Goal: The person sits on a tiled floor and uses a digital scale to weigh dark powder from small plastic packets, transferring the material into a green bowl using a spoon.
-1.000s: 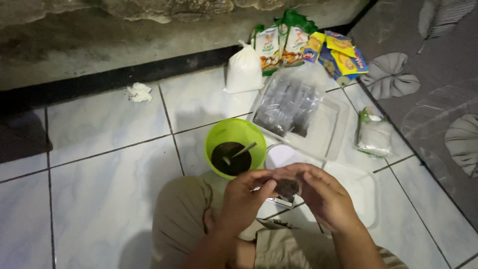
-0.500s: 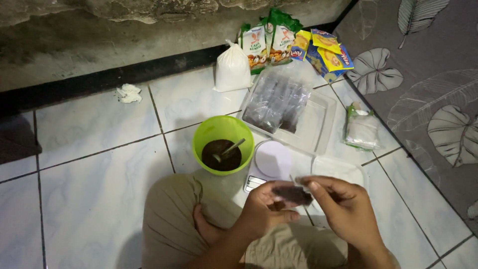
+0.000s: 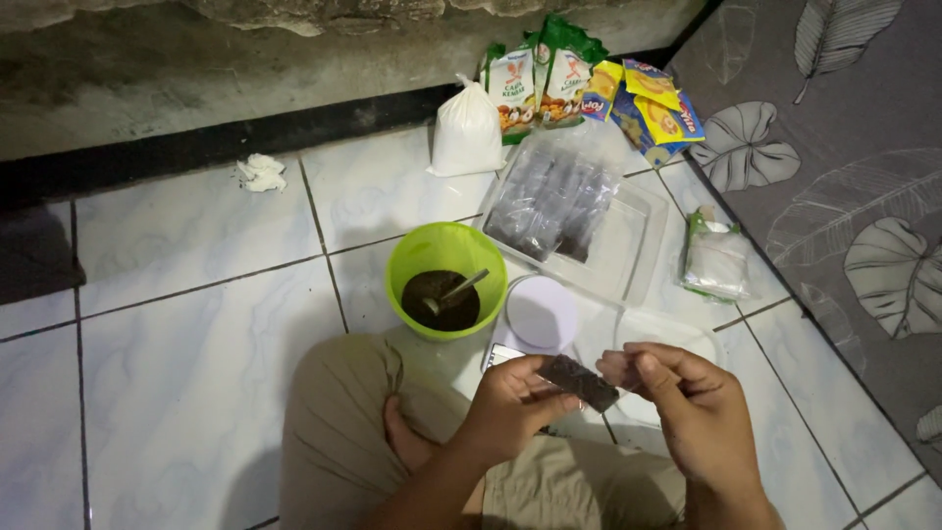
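Packet [image 3: 579, 381] of dark powder sits low centre, pinched at both ends by left hand [image 3: 510, 404] and right hand [image 3: 692, 402] fingers, below the green bowl [image 3: 446, 280]

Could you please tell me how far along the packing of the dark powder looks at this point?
Done: a pile of filled dark sachets lies in the clear tray. In hand: the left hand and right hand hold one filled sachet between them. Left: dark powder and a spoon remain in the green bowl.
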